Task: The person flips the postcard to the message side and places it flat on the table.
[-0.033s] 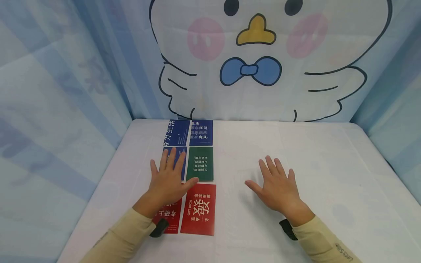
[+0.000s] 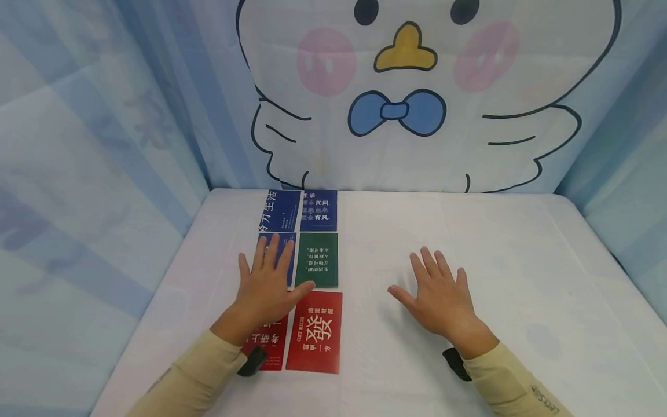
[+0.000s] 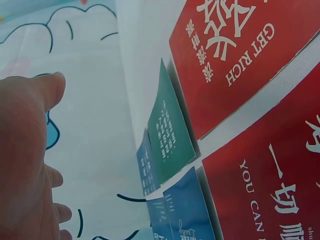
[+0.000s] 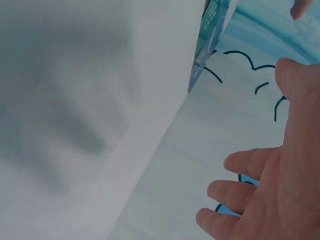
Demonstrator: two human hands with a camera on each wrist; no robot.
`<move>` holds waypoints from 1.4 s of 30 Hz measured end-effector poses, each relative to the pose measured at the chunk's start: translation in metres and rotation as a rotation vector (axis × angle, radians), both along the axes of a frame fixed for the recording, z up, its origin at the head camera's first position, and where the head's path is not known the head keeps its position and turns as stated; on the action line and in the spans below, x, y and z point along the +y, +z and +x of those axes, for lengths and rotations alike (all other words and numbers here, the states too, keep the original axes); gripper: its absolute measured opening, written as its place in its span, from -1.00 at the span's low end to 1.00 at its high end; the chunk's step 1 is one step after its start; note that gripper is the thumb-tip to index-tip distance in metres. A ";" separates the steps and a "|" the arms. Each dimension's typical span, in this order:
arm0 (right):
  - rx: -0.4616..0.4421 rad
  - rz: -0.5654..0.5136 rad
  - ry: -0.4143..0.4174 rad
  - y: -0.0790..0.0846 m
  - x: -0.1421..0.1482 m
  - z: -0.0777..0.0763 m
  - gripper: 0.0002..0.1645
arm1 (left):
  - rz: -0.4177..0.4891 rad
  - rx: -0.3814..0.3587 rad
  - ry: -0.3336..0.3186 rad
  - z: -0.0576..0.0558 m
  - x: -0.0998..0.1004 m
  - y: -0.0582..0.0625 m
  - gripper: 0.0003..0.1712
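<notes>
My left hand (image 2: pixel 267 292) hovers over the left column of booklets, fingers spread and holding nothing. It partly hides a blue booklet (image 2: pixel 286 238) and a red booklet (image 2: pixel 273 347). In the left wrist view a gap shows between this hand (image 3: pixel 25 145) and the covers. Right of its thumb lie a green booklet (image 2: pixel 319 260) and a red "GET RICH" booklet (image 2: pixel 315 333). Two more blue booklets, one on the left (image 2: pixel 281 211) and one on the right (image 2: pixel 319 211), lie at the far edge. My right hand (image 2: pixel 440 298), fingers spread, hovers over the white table with nothing in it.
The booklets form two columns on the left half of the white table (image 2: pixel 521 260). Behind the table's far edge hangs a curtain (image 2: pixel 333 150) with a cartoon bird. Blue and white curtains stand on the left (image 2: pixel 104 174) and right (image 2: pixel 625 191) sides.
</notes>
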State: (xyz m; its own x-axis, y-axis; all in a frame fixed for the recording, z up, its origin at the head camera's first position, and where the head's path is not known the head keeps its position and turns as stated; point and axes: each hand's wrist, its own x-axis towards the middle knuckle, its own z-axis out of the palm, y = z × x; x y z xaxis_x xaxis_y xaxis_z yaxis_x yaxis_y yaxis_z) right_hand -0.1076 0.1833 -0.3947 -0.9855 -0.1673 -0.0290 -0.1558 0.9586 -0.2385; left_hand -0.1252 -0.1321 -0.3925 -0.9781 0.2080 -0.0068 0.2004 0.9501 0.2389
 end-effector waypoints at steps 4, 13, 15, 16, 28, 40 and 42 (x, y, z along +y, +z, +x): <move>-0.002 -0.010 0.004 -0.001 -0.002 0.000 0.07 | 0.003 -0.009 0.004 0.001 0.000 -0.001 0.09; 0.035 0.011 0.060 -0.005 -0.025 0.014 0.02 | 0.089 0.060 -0.042 0.021 -0.012 -0.007 0.13; 0.035 0.001 0.085 -0.008 -0.033 0.017 0.03 | 0.112 0.069 -0.062 0.029 -0.016 -0.009 0.14; 0.035 -0.007 0.100 -0.009 -0.037 0.018 0.03 | 0.126 0.065 -0.073 0.033 -0.018 -0.009 0.14; -0.075 -0.186 0.273 -0.029 -0.070 0.034 0.19 | 0.234 -0.127 -0.098 0.073 -0.023 -0.031 0.27; -0.251 -0.223 0.330 -0.043 -0.082 0.037 0.33 | 0.199 -0.207 -0.148 0.082 -0.027 -0.047 0.19; -0.287 -0.195 0.350 -0.043 -0.084 0.036 0.34 | 0.192 -0.223 -0.151 0.082 -0.027 -0.048 0.17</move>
State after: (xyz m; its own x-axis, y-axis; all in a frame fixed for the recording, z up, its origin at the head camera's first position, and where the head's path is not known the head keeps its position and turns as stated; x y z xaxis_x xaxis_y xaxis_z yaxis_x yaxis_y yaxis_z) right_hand -0.0714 0.0994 -0.4382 -0.8259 -0.5165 -0.2261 -0.3627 0.7937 -0.4883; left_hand -0.0432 -0.1596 -0.4403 -0.9149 0.3688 -0.1640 0.2583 0.8472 0.4643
